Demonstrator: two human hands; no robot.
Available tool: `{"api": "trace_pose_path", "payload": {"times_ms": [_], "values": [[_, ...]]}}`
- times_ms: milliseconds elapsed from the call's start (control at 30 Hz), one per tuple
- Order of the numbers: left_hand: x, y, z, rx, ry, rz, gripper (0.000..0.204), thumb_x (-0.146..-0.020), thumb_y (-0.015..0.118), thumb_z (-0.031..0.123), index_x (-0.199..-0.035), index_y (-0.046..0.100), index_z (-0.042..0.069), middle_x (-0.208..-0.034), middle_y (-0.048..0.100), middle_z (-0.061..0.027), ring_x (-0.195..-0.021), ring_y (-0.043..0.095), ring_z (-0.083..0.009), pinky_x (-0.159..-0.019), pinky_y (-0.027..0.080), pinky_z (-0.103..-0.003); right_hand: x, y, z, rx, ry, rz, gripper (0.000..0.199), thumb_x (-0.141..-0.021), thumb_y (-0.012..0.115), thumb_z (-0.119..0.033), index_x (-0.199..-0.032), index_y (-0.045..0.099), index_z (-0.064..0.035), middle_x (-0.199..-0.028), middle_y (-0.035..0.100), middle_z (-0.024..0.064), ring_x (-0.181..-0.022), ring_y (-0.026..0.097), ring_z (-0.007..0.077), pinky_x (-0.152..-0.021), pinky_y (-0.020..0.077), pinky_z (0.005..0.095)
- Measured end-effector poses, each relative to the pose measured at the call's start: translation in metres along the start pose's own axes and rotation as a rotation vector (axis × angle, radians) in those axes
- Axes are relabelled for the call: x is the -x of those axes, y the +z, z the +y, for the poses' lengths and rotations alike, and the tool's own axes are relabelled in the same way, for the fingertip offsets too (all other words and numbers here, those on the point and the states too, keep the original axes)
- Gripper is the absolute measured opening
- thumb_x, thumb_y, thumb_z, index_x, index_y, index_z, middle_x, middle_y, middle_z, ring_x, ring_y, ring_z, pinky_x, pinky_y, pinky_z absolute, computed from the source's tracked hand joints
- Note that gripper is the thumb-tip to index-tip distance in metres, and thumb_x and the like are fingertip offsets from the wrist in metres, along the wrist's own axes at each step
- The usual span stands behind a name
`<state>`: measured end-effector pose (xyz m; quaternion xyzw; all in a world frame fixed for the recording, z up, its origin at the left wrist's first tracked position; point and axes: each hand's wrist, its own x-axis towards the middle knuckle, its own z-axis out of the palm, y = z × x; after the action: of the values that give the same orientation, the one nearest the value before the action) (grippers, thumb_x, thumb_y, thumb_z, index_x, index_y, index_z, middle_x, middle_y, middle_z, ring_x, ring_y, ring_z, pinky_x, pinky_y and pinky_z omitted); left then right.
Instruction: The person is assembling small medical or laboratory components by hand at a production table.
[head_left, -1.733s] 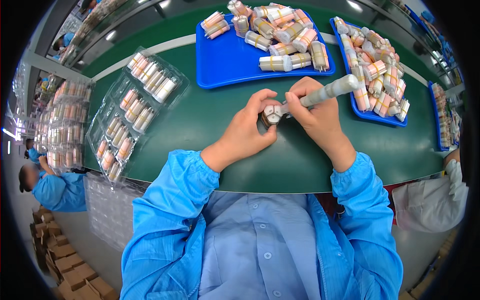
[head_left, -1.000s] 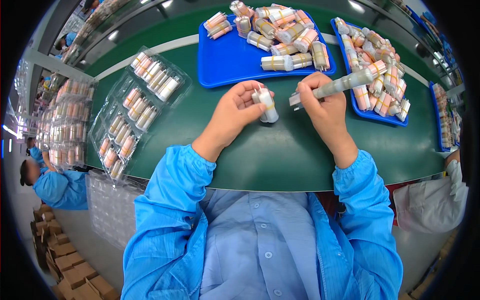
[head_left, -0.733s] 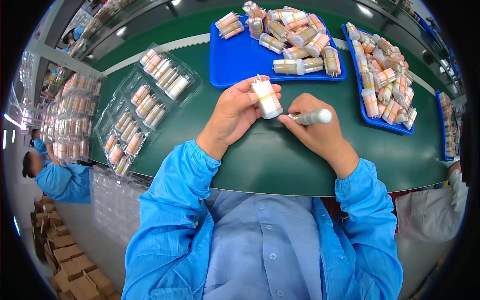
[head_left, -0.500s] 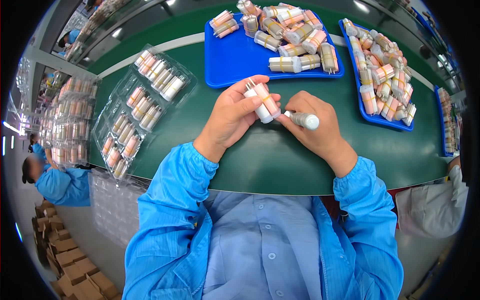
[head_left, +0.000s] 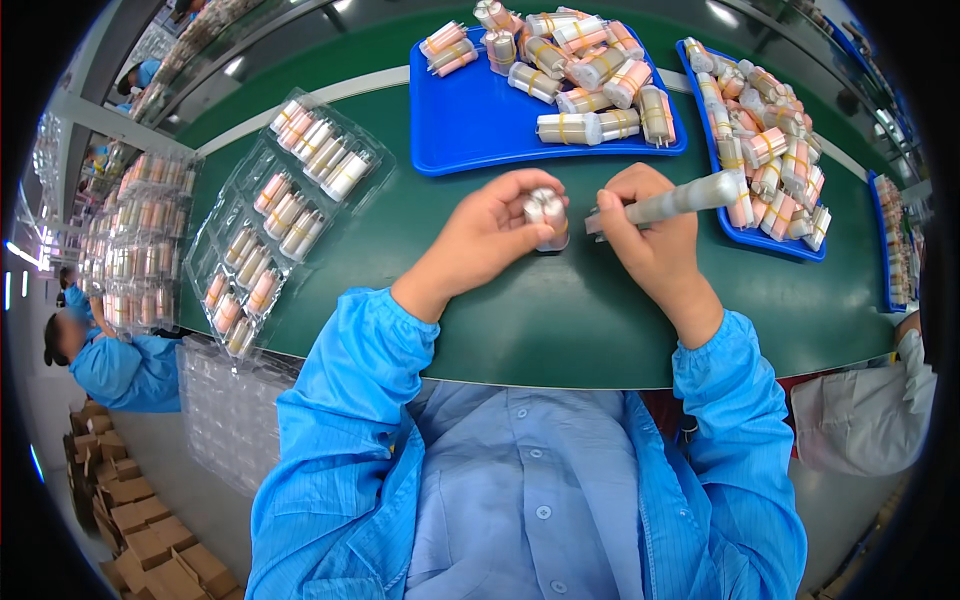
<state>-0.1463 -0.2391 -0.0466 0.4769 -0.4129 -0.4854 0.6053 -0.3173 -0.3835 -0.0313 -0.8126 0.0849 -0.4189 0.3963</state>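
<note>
My left hand (head_left: 490,230) is closed around a bundle of small cylinders (head_left: 545,207), whose silvery ends face up. A clear cap shows at its lower end. Just right of it, my right hand (head_left: 650,225) grips a pale grey stick-like tool (head_left: 685,197) with a thick, wrapped-looking handle pointing right. The tool's narrow end is beside the bundle, apart from it; its exact kind is unclear. Beyond my hands lies a blue tray (head_left: 460,120) holding several pink, white and grey cylinder bundles (head_left: 565,128) bound with yellow bands.
A second blue tray (head_left: 735,232) at right is heaped with similar bundles. At left, a clear plastic blister tray (head_left: 225,215) holds bundles in compartments on the green table (head_left: 500,340). Stacked filled trays (head_left: 150,240), a person in blue (head_left: 125,370) and cardboard boxes (head_left: 155,535) are farther left.
My left hand has turned the bundle from lying tilted to end-up. My right hand has moved slightly right, and the tool has swung from pointing toward me to pointing right.
</note>
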Motion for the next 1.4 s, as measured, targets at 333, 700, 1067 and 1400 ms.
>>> {"api": "trace_pose_path", "payload": {"times_ms": [333,700,1067,1400], "values": [[0.002,0.018,-0.015,-0.450,0.161,0.023,0.046,-0.085,0.074,0.000,-0.126,0.054,0.004,-0.119,0.056,-0.0111,-0.111,0.062,-0.0262,-0.098,0.053,-0.036,0.004,0.009,-0.006,-0.034,0.058,0.021,0.015,-0.088,0.074,-0.005,-0.079,0.062,-0.0012,-0.073,0.062,0.0058,-0.063,0.059,0.0156,-0.056,0.0446,0.0307],[0.003,0.016,-0.007,-0.670,0.287,0.037,0.047,-0.087,0.074,0.005,-0.129,0.055,0.006,-0.119,0.058,-0.0116,-0.111,0.060,-0.0266,-0.097,0.049,-0.037,0.008,0.011,0.003,0.002,0.108,-0.009,0.011,-0.092,0.068,-0.004,-0.082,0.062,-0.0026,-0.074,0.060,0.0051,-0.065,0.056,0.0137,-0.058,0.0439,0.0299],[0.017,-0.188,0.086,-1.396,0.372,0.995,0.038,-0.095,0.065,0.020,-0.130,0.057,0.005,-0.122,0.064,-0.0214,-0.112,0.062,-0.0405,-0.096,0.050,-0.046,0.011,0.011,0.003,0.076,0.078,-0.077,0.012,-0.090,0.069,-0.003,-0.083,0.059,-0.0006,-0.079,0.058,0.0070,-0.066,0.054,0.0143,-0.058,0.0427,0.0301],[0.071,-0.295,0.066,-1.632,-0.412,0.914,0.038,-0.084,0.067,0.016,-0.121,0.063,0.008,-0.122,0.065,-0.0178,-0.119,0.059,-0.0412,-0.098,0.045,-0.059,0.010,0.018,-0.003,0.145,-0.013,-0.147,0.015,-0.082,0.075,-0.003,-0.079,0.060,-0.0031,-0.076,0.062,0.0102,-0.064,0.062,0.0268,-0.056,0.0485,0.0360]]}}
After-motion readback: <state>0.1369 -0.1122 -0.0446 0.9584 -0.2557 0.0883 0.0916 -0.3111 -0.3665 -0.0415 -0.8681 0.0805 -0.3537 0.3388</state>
